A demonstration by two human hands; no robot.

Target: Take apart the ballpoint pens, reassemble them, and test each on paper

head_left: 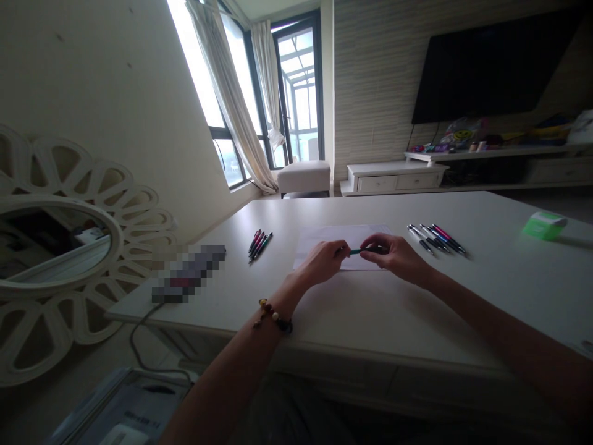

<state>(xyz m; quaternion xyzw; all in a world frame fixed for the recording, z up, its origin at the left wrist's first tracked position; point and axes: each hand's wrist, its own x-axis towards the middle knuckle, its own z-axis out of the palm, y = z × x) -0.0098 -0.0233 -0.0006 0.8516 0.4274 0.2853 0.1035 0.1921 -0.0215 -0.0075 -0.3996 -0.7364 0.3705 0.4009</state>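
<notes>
A teal and black pen is held level between both hands, above a sheet of white paper on the table. My left hand is closed in a pinch on its left end, a beaded bracelet at the wrist. Closed on the black right part is my right hand. Much of the pen is hidden by the fingers. Left of the paper lies a small bunch of pens in pink, green and black. Right of the paper, several more pens lie side by side, some silver and black, others pink and blue.
The white table spreads around the paper. A green and white box stands at its right. A blurred-out object with a cable lies near the left edge. Beyond are a mirror, a stool and a television cabinet.
</notes>
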